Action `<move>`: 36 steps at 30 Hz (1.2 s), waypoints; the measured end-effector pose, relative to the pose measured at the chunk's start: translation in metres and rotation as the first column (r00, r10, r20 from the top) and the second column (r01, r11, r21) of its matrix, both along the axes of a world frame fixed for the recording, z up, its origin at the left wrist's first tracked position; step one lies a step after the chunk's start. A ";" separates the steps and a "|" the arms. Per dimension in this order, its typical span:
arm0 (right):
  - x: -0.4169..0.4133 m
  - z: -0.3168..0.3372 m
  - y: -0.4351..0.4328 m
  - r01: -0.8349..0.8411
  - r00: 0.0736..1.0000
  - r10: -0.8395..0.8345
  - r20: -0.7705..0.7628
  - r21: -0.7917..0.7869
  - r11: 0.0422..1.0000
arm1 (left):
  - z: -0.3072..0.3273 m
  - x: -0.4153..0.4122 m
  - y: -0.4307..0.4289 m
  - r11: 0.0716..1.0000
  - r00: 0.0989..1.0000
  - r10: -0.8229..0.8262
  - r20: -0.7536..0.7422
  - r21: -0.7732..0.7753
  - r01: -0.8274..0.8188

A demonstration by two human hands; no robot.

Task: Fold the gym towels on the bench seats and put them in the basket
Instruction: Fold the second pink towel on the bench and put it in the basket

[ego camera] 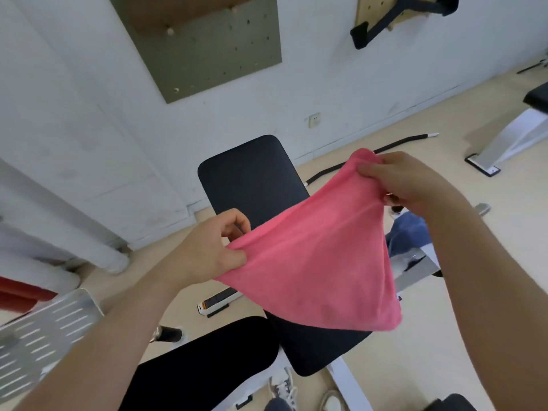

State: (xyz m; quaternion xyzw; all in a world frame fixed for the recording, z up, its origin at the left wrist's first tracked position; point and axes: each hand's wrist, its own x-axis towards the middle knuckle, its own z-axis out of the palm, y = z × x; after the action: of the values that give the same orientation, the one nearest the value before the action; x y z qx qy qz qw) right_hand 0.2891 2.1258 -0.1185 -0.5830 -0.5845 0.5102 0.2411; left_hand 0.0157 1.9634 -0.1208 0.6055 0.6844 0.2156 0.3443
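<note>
A pink gym towel (320,259) hangs in the air above the black bench seat (252,179), stretched between both hands. My left hand (213,247) pinches the towel's left corner. My right hand (406,182) grips the upper right corner, higher and farther from me. The towel droops into a point at the lower right, covering part of the bench pad (320,348) below it. No basket shows in this view.
A white perforated metal rack (44,327) stands at the lower left. Another black pad (207,360) lies near me, and a second bench (519,129) stands at the far right. Pegboards hang on the white wall. Someone's jeans-clad leg (409,232) and sneakers (284,390) are on the floor.
</note>
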 end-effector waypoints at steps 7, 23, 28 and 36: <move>-0.064 -0.084 0.047 0.051 0.991 -0.075 0.109 0.205 0.977 | -0.079 -0.057 0.054 0.957 0.945 0.282 -0.163 0.119 -0.265; -0.220 -0.206 0.212 0.013 0.894 -0.152 0.422 0.315 0.949 | -0.223 -0.206 0.216 0.929 0.911 0.329 -0.250 0.260 -0.264; -0.260 -0.217 0.256 -0.013 0.912 -0.103 0.396 0.280 0.960 | -0.233 -0.237 0.253 0.850 0.851 0.501 -0.161 0.280 -0.447; -0.300 -0.234 0.294 0.011 0.892 -0.170 0.419 0.357 0.934 | -0.245 -0.258 0.276 0.744 0.768 0.639 -0.051 0.294 -0.600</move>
State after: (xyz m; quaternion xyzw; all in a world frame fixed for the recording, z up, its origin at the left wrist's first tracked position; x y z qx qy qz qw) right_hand -0.0108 2.4194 -0.3522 -0.6593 -0.6758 0.2418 0.2240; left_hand -0.2426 2.2398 -0.3663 0.3971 0.8357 0.3603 0.1185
